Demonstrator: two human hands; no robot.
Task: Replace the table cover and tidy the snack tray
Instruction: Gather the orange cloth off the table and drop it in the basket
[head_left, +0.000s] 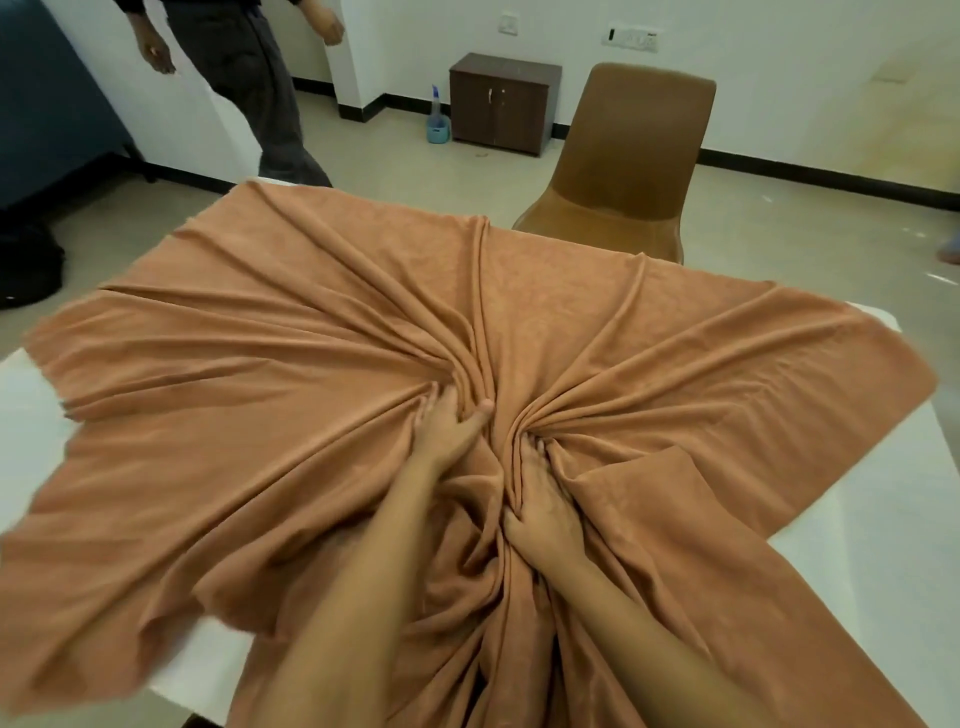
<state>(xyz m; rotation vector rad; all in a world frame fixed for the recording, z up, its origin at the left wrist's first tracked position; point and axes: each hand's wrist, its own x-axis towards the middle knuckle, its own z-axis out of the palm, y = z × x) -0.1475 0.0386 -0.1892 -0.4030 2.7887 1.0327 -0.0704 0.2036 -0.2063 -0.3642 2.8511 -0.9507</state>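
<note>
An orange-brown table cover (260, 415) lies bunched over the white table (857, 519), its folds running in toward the middle. My left hand (449, 428) grips a gather of the cover near the centre, fingers dug into the folds. My right hand (540, 499) grips another gather just to the right and nearer to me. White tabletop shows at the left, right and front-left corners. No snack tray is in view.
A brown chair (623, 156) stands at the table's far right side. A person (244, 78) stands beyond the far left corner. A dark low cabinet (501, 101) and a spray bottle (438, 119) are by the back wall. A dark bag (26, 265) lies on the floor at the left.
</note>
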